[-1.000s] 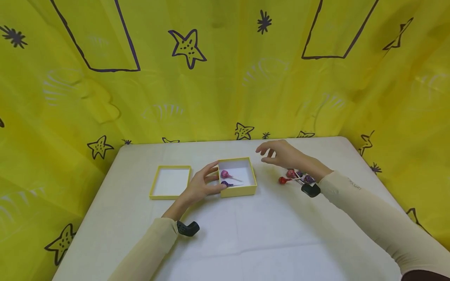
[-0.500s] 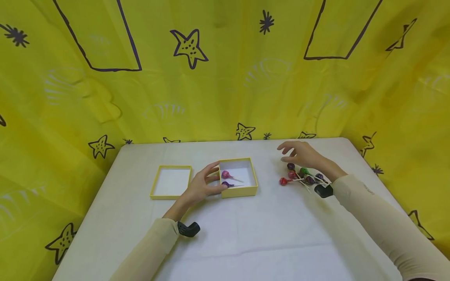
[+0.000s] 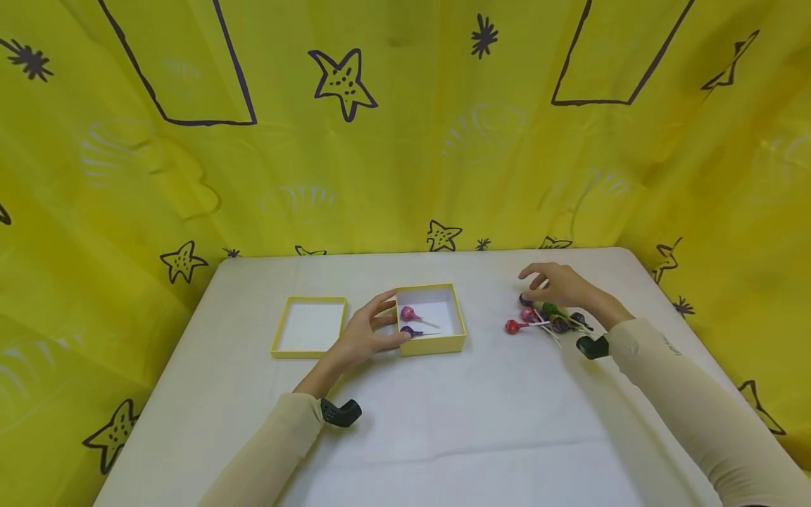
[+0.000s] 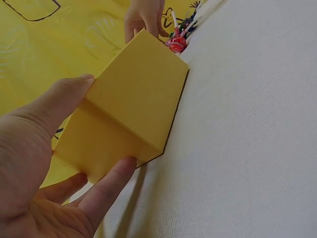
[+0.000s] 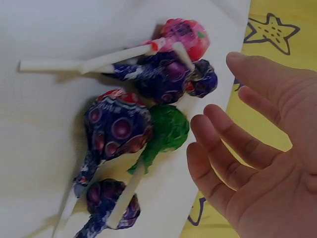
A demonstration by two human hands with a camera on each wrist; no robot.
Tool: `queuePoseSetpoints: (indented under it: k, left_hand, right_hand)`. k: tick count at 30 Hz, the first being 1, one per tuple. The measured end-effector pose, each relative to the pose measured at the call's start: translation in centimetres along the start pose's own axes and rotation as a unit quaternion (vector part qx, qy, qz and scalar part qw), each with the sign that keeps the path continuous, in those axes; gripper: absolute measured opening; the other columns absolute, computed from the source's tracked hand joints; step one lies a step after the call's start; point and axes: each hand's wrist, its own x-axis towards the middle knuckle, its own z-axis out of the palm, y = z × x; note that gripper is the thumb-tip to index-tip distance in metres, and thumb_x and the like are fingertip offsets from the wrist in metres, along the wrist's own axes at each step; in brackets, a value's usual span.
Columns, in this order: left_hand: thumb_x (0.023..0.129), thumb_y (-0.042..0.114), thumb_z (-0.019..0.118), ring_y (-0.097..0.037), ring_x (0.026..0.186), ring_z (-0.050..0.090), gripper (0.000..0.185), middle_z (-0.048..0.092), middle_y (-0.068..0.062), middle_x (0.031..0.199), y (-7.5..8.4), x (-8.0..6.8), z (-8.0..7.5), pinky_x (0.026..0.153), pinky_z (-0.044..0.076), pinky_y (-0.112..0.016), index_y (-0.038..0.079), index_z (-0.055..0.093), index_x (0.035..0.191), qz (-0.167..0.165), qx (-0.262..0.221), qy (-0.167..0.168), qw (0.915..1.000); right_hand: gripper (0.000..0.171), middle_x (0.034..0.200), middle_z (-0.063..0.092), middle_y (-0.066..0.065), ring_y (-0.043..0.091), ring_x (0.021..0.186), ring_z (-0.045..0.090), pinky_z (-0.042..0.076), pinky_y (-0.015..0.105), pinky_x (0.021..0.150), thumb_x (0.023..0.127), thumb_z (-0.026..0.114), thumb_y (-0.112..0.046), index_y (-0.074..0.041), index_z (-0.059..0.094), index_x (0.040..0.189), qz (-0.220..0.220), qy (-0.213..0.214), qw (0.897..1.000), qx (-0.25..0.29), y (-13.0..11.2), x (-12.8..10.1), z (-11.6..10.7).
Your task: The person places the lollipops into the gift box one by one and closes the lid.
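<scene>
The left hand (image 3: 361,338) gripped a corner of the square yellow cardboard box (image 3: 431,320), thumb and fingers curled against its smooth walls on the white cloth-covered table (image 3: 443,415). The right hand (image 3: 560,285) hovered with loosely spread fingers, holding nothing, over a heap of foil-wrapped round lollipops (image 3: 545,318) right of the box.

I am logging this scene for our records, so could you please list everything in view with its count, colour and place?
box: one, yellow outside and white inside, open, at the table's middle.
lollipops in the box: two, pink and purple, by its left wall.
lid: one, yellow with white inside, lying open side up left of the box.
loose lollipops: a heap of about six, red, pink, purple and green with white sticks, on the table right of the box.
table: one, covered in white cloth.
backdrop: yellow sheet with dark stars and outlines, round the table.
left hand: holds the box's left wall.
right hand: open, just above the loose lollipops, holding nothing.
</scene>
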Motion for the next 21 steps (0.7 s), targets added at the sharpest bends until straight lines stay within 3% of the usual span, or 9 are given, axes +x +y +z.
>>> queuePoseSetpoints:
  k: [5, 12, 21]
  left_hand:
    - [0.085, 0.015, 0.087, -0.035, 0.138, 0.051, 0.09, 0.041, -0.015, 0.159, -0.1, 0.1, 0.0, 0.109, 0.046, -0.05, 0.026, 0.038, 0.159, -0.003, 0.002, 0.003, 1.0]
    - [0.086, 0.017, 0.086, -0.037, 0.138, 0.051, 0.088, 0.04, -0.017, 0.159, 0.0, 0.0, -0.1, 0.107, 0.048, -0.05, 0.024, 0.037, 0.159, 0.004, 0.003, 0.002, 1.0]
    - [0.085, 0.017, 0.086, -0.035, 0.14, 0.049, 0.09, 0.04, -0.014, 0.16, -0.1, 0.1, -0.1, 0.108, 0.047, -0.05, 0.027, 0.037, 0.159, -0.008, -0.001, 0.002, 1.0]
  right_hand:
    - [0.043, 0.109, 0.071, 0.024, 0.033, 0.091, 0.069, 0.059, 0.053, 0.084, 0.096, 0.074, -0.021, 0.001, 0.06, 0.131, 0.025, -0.018, 1.0, -0.002, 0.7, -0.1, 0.2]
    - [0.034, 0.104, 0.072, 0.02, 0.029, 0.086, 0.067, 0.059, 0.045, 0.074, 0.096, 0.075, -0.023, -0.002, 0.065, 0.121, 0.022, -0.024, 0.999, -0.003, 1.2, 0.2, 0.6]
    - [0.028, 0.102, 0.073, 0.016, 0.027, 0.086, 0.066, 0.059, 0.045, 0.077, 0.096, 0.074, -0.021, -0.004, 0.068, 0.117, 0.025, -0.019, 0.999, -0.006, 1.3, 0.5, 1.0]
